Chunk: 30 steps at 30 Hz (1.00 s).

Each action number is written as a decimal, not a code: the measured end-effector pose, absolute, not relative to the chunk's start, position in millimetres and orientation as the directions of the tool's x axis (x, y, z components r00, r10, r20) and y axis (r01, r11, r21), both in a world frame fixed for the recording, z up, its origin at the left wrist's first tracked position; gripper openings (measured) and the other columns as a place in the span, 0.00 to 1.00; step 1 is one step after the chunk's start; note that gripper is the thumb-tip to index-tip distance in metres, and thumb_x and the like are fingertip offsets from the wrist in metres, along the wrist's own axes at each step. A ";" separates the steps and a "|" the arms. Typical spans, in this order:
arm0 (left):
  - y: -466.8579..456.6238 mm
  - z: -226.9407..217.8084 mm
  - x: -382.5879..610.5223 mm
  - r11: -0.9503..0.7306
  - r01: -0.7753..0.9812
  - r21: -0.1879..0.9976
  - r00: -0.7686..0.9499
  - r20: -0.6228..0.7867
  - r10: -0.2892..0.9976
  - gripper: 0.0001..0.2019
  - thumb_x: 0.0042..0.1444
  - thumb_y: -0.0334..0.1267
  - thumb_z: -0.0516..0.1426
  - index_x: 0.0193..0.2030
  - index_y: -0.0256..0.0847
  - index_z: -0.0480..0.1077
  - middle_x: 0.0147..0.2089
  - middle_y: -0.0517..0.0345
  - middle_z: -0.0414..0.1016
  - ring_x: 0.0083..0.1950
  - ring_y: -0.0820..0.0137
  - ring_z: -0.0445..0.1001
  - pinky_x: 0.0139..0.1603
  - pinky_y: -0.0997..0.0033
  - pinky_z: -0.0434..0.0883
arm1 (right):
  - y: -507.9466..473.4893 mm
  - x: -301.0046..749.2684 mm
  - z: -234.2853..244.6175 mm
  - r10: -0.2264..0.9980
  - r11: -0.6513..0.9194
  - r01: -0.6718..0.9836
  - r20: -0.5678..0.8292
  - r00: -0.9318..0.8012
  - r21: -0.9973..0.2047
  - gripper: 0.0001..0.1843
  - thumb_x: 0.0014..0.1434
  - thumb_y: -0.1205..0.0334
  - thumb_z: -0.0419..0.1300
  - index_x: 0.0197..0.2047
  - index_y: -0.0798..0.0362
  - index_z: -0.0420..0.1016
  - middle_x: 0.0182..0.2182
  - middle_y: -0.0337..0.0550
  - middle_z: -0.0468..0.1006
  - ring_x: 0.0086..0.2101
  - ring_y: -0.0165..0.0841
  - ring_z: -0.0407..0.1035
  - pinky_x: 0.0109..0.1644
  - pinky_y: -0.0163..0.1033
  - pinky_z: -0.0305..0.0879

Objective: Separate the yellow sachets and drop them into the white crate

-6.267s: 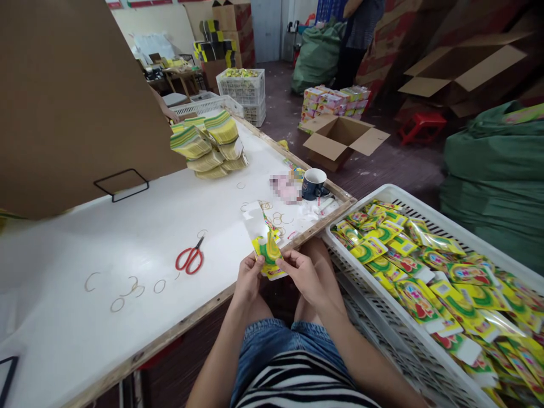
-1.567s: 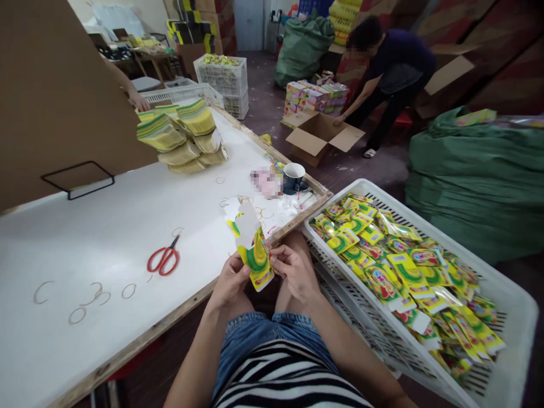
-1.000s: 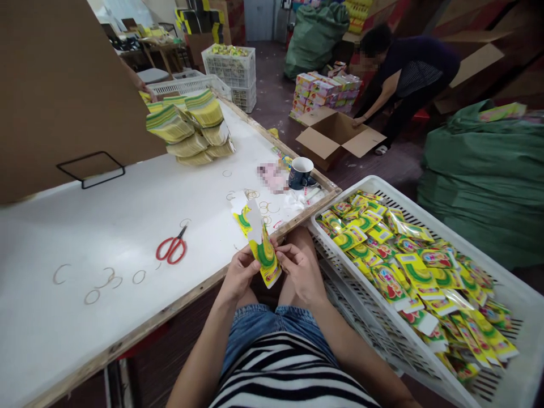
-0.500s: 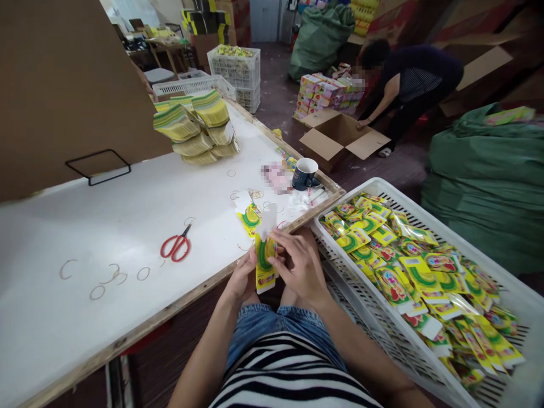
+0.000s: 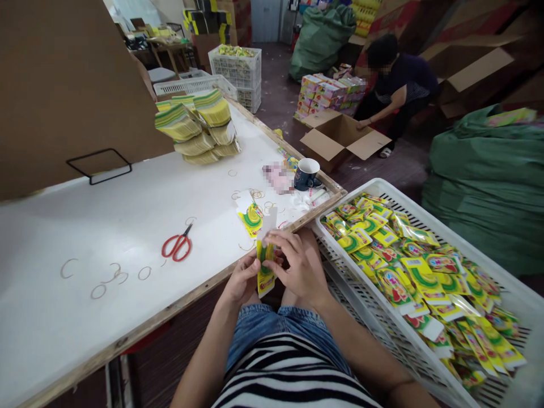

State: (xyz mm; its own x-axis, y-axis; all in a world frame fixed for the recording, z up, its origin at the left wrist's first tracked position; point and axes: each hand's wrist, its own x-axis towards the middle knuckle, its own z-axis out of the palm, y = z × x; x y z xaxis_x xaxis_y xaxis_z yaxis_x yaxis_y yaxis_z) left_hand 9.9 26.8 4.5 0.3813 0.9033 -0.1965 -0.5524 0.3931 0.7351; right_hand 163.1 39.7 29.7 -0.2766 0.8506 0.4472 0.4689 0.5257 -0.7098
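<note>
Over my lap, at the table edge, I hold a small yellow-and-green printed cardboard packet (image 5: 266, 279) upright, its white flap sticking up. My left hand (image 5: 242, 279) pinches its left side between thumb and fingers. From the right, my right hand (image 5: 301, 265) closes its thumb and fingers on the upper part, hiding some of the print. Another yellow-and-green card (image 5: 251, 220) with a white flap lies on the table (image 5: 127, 232) just beyond my hands. To my right, a white plastic crate (image 5: 378, 184) contains many similar filled packets (image 5: 389, 283).
Red-handled scissors (image 5: 177, 247) and loose rubber bands (image 5: 98, 291) lie on the table. Bundled cards (image 5: 204, 127) stand at the back, and a mug (image 5: 306, 174) sits near the corner. Beyond, a person (image 5: 403, 85) crouches by an open carton (image 5: 340, 136). Green sacks (image 5: 480, 187) stand at right.
The packet has turned slightly between my hands and now looks narrower. My right fingers have shifted a little on it. The person at the carton has gone from bending over to crouching lower.
</note>
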 end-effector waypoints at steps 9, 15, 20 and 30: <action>24.3 1.8 2.3 0.414 -0.504 0.758 0.391 -0.227 0.892 0.26 0.45 0.54 0.64 0.47 0.37 0.75 0.40 0.46 0.80 0.41 0.57 0.78 0.42 0.58 0.73 | 52.9 177.3 26.6 0.875 0.484 0.489 0.384 -0.295 -0.726 0.11 0.56 0.60 0.63 0.43 0.50 0.70 0.40 0.45 0.72 0.44 0.41 0.67 0.50 0.46 0.65; 24.6 2.4 -1.1 0.416 -0.459 0.785 0.396 -0.238 0.887 0.25 0.45 0.51 0.66 0.47 0.37 0.76 0.39 0.47 0.80 0.40 0.60 0.78 0.40 0.64 0.72 | 62.7 184.1 36.4 0.841 0.514 0.485 0.304 -0.448 -0.708 0.12 0.55 0.59 0.66 0.34 0.51 0.65 0.35 0.42 0.70 0.40 0.37 0.64 0.45 0.42 0.62; 22.6 3.5 -0.8 0.419 -0.465 0.780 0.399 -0.238 0.885 0.24 0.45 0.49 0.66 0.48 0.38 0.77 0.40 0.48 0.80 0.42 0.59 0.78 0.48 0.60 0.71 | 67.3 187.2 37.2 0.823 0.509 0.476 0.244 -0.513 -0.717 0.13 0.52 0.62 0.68 0.34 0.51 0.66 0.35 0.40 0.71 0.41 0.37 0.63 0.46 0.42 0.60; 23.9 2.7 1.7 0.406 -0.443 0.799 0.383 -0.241 0.892 0.24 0.47 0.48 0.65 0.49 0.37 0.76 0.40 0.47 0.80 0.42 0.58 0.78 0.46 0.61 0.72 | 69.7 187.5 33.4 0.834 0.484 0.446 0.243 -0.495 -0.753 0.15 0.51 0.61 0.69 0.30 0.51 0.63 0.31 0.38 0.69 0.37 0.35 0.62 0.43 0.39 0.59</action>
